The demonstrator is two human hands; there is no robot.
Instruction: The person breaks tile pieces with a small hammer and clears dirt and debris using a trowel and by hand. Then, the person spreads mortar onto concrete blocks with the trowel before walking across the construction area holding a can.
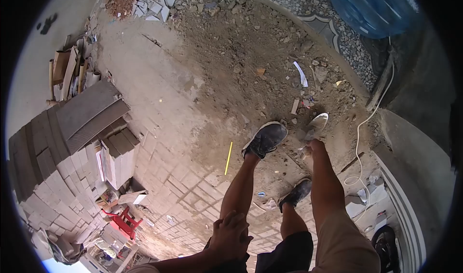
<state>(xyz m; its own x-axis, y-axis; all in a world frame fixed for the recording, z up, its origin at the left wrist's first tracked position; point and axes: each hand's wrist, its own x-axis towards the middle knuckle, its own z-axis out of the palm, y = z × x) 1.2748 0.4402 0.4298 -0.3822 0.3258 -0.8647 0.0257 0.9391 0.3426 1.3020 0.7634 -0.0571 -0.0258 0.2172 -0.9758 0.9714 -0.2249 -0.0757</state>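
Observation:
My right hand [311,148] reaches down to the dirt on the right, its fingers closed around what looks like a trowel [317,124]. The tool's rounded, dirt-coloured blade with a bright edge lies against the loose soil [333,123]; its handle is mostly hidden by the hand. On my bent knee rests my left hand [230,232], fingers curled over the leg. Between the hands and the soil stand my dark shoes, one [267,137] beside the trowel, the other [295,193] further back.
A white cable [359,152] runs down the right side below a blue water bottle [374,8]. Stacked pavers [62,169] and a red plastic chair [126,223] are at the left. A yellow strip [228,158] lies on the paving. Broken tiles [154,3] are piled at the top.

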